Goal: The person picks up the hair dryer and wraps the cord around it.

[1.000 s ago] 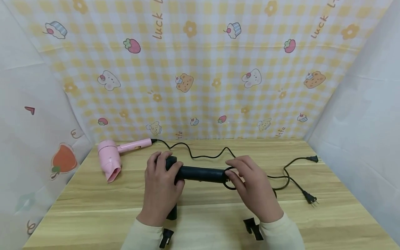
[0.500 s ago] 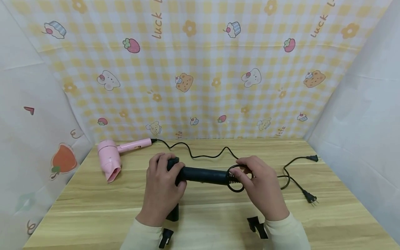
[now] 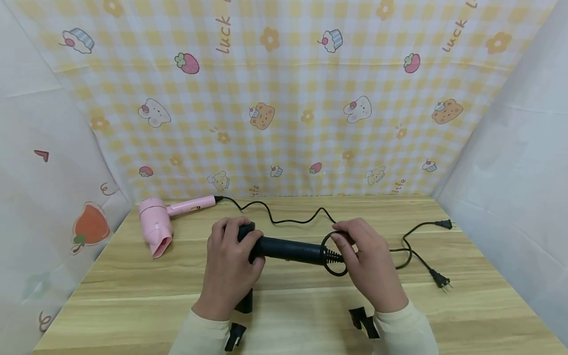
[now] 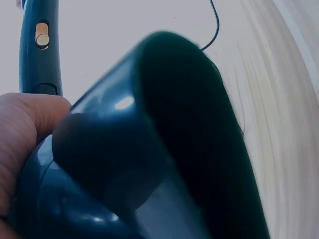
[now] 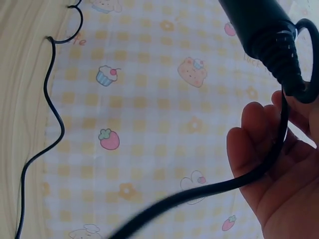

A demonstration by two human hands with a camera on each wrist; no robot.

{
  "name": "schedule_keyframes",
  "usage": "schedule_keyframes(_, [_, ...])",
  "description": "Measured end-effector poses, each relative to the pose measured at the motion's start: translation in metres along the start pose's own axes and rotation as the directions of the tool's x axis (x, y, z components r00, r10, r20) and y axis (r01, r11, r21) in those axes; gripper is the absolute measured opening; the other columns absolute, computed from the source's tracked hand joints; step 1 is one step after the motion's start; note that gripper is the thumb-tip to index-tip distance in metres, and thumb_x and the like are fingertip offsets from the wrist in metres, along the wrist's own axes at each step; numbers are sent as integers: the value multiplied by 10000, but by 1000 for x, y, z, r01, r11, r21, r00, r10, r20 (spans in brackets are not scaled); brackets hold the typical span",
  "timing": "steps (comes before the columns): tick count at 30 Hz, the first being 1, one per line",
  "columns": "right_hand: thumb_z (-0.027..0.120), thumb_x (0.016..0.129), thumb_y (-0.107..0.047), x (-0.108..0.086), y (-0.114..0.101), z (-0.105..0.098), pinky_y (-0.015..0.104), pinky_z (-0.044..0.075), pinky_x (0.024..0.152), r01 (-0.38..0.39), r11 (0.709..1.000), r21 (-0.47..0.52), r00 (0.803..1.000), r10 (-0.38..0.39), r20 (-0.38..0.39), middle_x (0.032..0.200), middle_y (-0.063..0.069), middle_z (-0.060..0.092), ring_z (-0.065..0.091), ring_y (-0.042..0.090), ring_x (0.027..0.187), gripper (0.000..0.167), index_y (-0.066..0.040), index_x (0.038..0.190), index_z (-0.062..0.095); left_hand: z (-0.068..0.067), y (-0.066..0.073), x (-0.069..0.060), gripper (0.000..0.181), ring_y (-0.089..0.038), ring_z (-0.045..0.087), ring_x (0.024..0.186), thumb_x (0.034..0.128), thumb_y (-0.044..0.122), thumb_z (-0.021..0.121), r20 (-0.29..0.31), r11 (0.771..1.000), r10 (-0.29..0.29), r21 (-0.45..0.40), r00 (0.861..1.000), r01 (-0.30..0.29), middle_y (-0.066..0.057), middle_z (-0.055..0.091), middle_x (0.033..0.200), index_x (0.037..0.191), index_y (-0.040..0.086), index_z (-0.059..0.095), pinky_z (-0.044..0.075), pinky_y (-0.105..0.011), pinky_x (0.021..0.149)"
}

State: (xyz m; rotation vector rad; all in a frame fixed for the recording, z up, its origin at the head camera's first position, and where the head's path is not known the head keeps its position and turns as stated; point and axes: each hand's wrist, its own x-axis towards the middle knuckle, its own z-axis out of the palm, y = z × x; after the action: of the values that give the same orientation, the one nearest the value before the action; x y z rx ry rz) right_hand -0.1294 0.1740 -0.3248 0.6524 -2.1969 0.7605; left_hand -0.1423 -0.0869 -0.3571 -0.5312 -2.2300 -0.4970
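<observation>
My left hand (image 3: 230, 266) grips the head of a black hair dryer, whose handle (image 3: 290, 249) points right above the table. In the left wrist view the dryer's wide flat nozzle (image 4: 104, 149) fills the middle, with a thumb beside it. At the handle's end, my right hand (image 3: 370, 266) pinches a black hanging loop (image 3: 326, 264) between thumb and fingers. The ribbed cord sleeve (image 3: 333, 255) shows through this loop. In the right wrist view the dryer's cord (image 5: 199, 191) runs down across the palm. The right fingertips are partly hidden there.
A pink hair dryer (image 3: 155, 224) lies at the back left, its thin black cord (image 3: 288, 221) winding rightward along the table (image 3: 133, 296). Two plugs, an upper one (image 3: 443, 224) and a lower one (image 3: 441, 281), lie at the right. A patterned curtain (image 3: 284, 98) stands behind.
My right hand has moved a little right, drawing the loop past the handle's end so the ribbed sleeve shows. The black dryer has shifted slightly right. My left hand keeps its grip.
</observation>
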Motion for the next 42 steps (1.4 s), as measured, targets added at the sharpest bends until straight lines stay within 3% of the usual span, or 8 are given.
schedule_keyframes(10, [735,837,56,1,4,-2,165,411,668,18,999,46,1000,-18,-16,940,-59,626,531,60,772,254,-88,1039,682,-5,1,3,262,-410,433,1093,660,63,821,-40,999,25,-24,999,-26,-165,553,1189,912,97,756,409,-554,829])
schedule_keyframes(22, [702,890,-6,-2,7,-1,297,491,648,-69,997,43,996,66,56,944,-94,659,556,47,777,164,-116,1012,703,-12,3,7,271,-414,445,1068,640,35,809,-90,998,50,-17,995,-52,-169,566,1168,902,77,754,412,-570,800])
schedule_keyframes(32, [682,925,-67,-2,5,2,292,495,636,-99,995,24,994,98,48,917,-44,679,560,48,733,76,-106,985,709,-15,4,7,265,-420,445,1062,643,25,809,-105,999,46,-16,993,-48,-170,567,1176,898,67,752,409,-584,798])
schedule_keyframes(42, [663,952,-124,-2,2,3,260,451,560,-210,978,22,975,207,84,819,-68,633,480,56,591,44,-130,948,706,-16,6,8,270,-422,446,1082,642,11,812,-109,999,34,-15,993,-36,-164,566,1186,900,66,756,392,-607,834])
